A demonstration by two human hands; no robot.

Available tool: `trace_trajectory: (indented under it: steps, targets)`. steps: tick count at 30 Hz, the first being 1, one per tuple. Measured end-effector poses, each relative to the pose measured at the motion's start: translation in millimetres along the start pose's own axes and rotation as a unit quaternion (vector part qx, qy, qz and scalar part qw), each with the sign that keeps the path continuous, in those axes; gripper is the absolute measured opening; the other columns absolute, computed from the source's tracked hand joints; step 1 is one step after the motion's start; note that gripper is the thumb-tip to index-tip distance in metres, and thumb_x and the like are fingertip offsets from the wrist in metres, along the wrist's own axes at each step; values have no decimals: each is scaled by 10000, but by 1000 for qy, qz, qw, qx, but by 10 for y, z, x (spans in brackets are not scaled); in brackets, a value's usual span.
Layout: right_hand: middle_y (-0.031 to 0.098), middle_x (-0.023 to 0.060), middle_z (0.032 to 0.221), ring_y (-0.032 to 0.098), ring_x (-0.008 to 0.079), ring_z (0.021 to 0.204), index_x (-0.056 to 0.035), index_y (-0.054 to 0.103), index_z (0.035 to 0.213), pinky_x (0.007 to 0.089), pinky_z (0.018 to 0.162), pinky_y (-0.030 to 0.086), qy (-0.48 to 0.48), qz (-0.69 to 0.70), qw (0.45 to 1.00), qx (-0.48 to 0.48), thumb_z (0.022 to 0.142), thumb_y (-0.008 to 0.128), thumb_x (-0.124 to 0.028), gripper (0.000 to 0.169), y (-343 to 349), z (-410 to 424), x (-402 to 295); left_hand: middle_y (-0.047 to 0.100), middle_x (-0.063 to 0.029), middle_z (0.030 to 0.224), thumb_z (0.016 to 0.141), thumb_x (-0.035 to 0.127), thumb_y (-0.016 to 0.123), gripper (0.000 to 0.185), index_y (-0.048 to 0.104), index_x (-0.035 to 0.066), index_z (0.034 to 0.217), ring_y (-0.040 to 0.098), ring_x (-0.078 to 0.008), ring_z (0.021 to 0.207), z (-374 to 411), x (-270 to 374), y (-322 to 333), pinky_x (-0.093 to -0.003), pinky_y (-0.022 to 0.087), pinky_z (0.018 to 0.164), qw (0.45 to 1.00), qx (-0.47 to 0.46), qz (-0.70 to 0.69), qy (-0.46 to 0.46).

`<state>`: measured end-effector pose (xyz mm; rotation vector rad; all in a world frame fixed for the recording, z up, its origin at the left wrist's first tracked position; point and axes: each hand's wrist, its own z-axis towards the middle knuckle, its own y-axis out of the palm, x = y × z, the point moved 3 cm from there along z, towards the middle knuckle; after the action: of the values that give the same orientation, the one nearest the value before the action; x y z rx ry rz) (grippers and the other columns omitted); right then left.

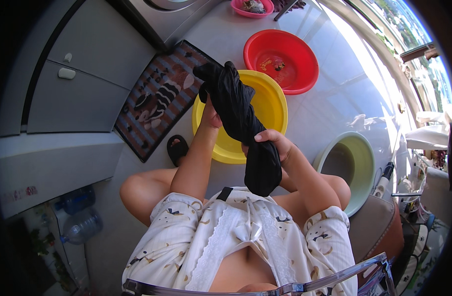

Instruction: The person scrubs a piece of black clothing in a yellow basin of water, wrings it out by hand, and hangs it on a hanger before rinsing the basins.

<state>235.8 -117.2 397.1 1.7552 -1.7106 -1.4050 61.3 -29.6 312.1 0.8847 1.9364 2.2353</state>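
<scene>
A twisted length of black cloth (235,107) stretches between my two hands above a yellow plastic basin (272,100). My left hand (212,113) holds it near its upper end, and the cloth hides most of those fingers. Lower down, my right hand (274,142) grips the cloth with the thumb on top. Below that hand, the cloth's rounded end hangs over my lap. The yellow basin stands on the tiled floor in front of me, partly covered by the cloth and my forearms.
Beyond the yellow basin stands a red basin (300,61). A pale green tub (362,166) with dark liquid is at the right, beside a brown padded seat (370,225). A pink basin (253,14) lies farther off. A patterned mat (163,100) and grey cabinets (82,100) are at the left.
</scene>
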Motion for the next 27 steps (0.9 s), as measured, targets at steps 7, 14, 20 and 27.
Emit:
trace_trajectory:
  steps: [7, 14, 20, 27]
  targets:
    - [571, 83, 770, 566, 188, 684, 15, 551, 1015, 289, 679, 492, 27, 89, 994, -52, 747, 658, -413, 516, 13, 26, 195, 436, -133, 1395, 883, 544, 526, 646, 447, 89, 1335, 401, -267, 1301, 159, -177, 257, -434, 256, 1127, 996, 12, -82, 35]
    - [621, 118, 898, 614, 231, 809, -13, 503, 1160, 324, 791, 504, -39, -106, 988, 109, 730, 748, -334, 590, -314, -48, -81, 640, -100, 1115, 840, 440, 592, 490, 590, 70, 1161, 612, -233, 1051, 221, 203, 88, -407, 463, 966, 998, 25, -56, 21]
    - [642, 215, 1029, 628, 369, 968, -150, 153, 1492, 398, 900, 481, -79, -595, 737, 309, 661, 797, -161, 1052, -177, -24, -278, 659, -128, 1013, 829, 248, 574, 357, 587, 3, 1088, 647, -269, 946, 227, 12, -135, -402, 517, 891, 964, 255, 28, -77]
    - [631, 192, 703, 630, 381, 668, -264, 115, 1500, 446, 682, 521, -41, -802, 500, 325, 670, 689, -170, 1013, -176, 160, -150, 645, -142, 980, 787, 111, 625, 434, 501, -34, 1177, 660, -269, 871, 264, -363, -627, -385, 553, 802, 867, 450, 200, -79]
